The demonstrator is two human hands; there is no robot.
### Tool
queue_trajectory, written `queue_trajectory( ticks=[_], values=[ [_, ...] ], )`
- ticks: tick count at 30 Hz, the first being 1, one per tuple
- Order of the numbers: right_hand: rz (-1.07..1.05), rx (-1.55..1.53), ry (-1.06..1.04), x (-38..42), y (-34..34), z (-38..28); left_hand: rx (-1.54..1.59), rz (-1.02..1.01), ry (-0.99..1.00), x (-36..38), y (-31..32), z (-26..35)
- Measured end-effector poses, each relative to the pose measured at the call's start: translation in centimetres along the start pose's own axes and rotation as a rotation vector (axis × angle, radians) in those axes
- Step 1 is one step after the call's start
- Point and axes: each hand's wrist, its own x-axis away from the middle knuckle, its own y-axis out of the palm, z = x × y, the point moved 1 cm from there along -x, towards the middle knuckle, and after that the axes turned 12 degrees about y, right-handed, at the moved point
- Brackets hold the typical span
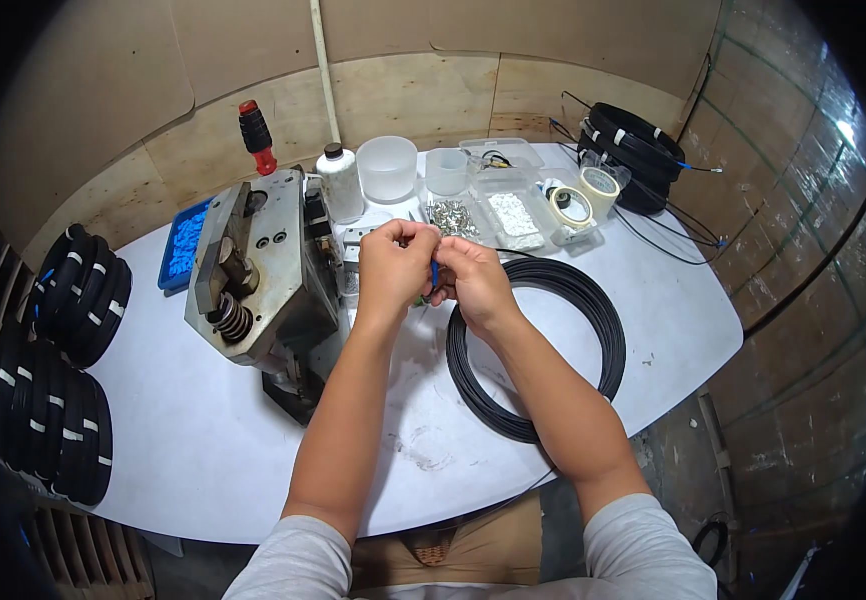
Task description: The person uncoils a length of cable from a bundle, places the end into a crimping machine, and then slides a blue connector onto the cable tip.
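Observation:
Near the middle of the white table (203, 440), my left hand (398, 262) and my right hand (475, 280) meet, fingers pinched together. Between them shows a small blue piece (435, 273), held by my right hand's fingertips. What my left fingers hold is too small to make out. A coil of black cable (608, 335) lies under my right forearm, and its end runs up behind my right hand. The metal press (278, 250) stands left of my left hand. Just beyond my hands is a clear box of small metal parts (453, 217).
A blue tray of blue pieces (185, 245) sits behind the press. A white bottle (340, 185), frosted cups (387, 168), a box of white parts (515, 218) and tape rolls (570, 205) line the back. Bundled black coils stand at the left (78, 290) and back right (633, 150).

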Motion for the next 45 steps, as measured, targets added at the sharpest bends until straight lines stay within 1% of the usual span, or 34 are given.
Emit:
queue_trajectory(
  ticks=[13, 15, 16, 18, 21, 22, 28, 36, 43, 45],
  values=[
    [-0.01, 0.048, -0.038, 0.3, 0.4, -0.2, 0.027, -0.024, 0.01, -0.2, -0.3, -0.2],
    [0.078, 0.1, -0.136, 0.7, 1.0, -0.5, 0.036, -0.049, 0.02, 0.0, -0.2, 0.5],
    [0.077, 0.099, -0.138, 0.8, 1.1, -0.4, 0.045, -0.072, 0.029, 0.1, -0.1, 0.9],
    [0.122, 0.121, -0.252, 1.0, 1.2, -0.4, 0.061, -0.077, 0.025, 0.2, -0.1, 1.4],
    [0.123, 0.129, -0.307, 1.4, 1.4, -0.6, 0.125, -0.086, 0.002, 0.2, -0.1, 1.7],
    [0.123, 0.129, -0.306, 1.3, 1.3, -0.5, 0.171, -0.091, -0.015, 0.2, -0.1, 1.7],
    [0.12, 0.127, -0.26, 1.3, 0.9, -0.6, 0.215, -0.084, -0.053, 0.1, -0.2, 1.5],
    [0.095, 0.136, -0.209, 1.0, 0.8, -0.6, 0.21, -0.077, -0.074, 0.0, -0.2, 1.1],
    [0.091, 0.136, -0.218, 0.7, 0.6, -0.2, 0.198, -0.08, -0.075, 0.0, -0.2, 1.0],
    [0.123, 0.155, -0.251, 0.7, 0.6, -0.2, 0.187, -0.073, -0.066, 0.0, -0.2, 1.1]
  ],
)
